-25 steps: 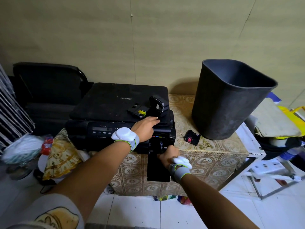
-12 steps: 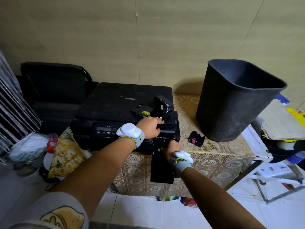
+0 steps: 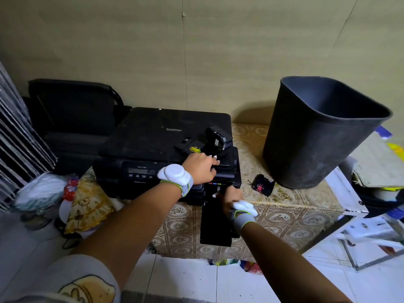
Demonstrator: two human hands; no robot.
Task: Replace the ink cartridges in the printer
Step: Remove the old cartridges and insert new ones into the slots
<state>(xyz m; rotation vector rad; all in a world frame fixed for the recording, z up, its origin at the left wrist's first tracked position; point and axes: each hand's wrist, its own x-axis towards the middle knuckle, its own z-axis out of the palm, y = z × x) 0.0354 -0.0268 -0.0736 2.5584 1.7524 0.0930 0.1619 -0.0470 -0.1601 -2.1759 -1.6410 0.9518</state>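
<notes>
Both hands point(image 3: 202, 169) point(image 3: 231, 194) at printer point(image 3: 166, 136), grips unclear

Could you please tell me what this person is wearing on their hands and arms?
Both forearms are bare. Each wrist has a grey band edged in lime green carrying a rounded white device. The fingers have white nails. A white sleeve with a yellow print shows on the left.

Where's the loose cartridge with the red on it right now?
In the head view, the cartridge with the red on it lies on the patterned tablecloth, right of the printer and by the foot of the black bin.
</notes>
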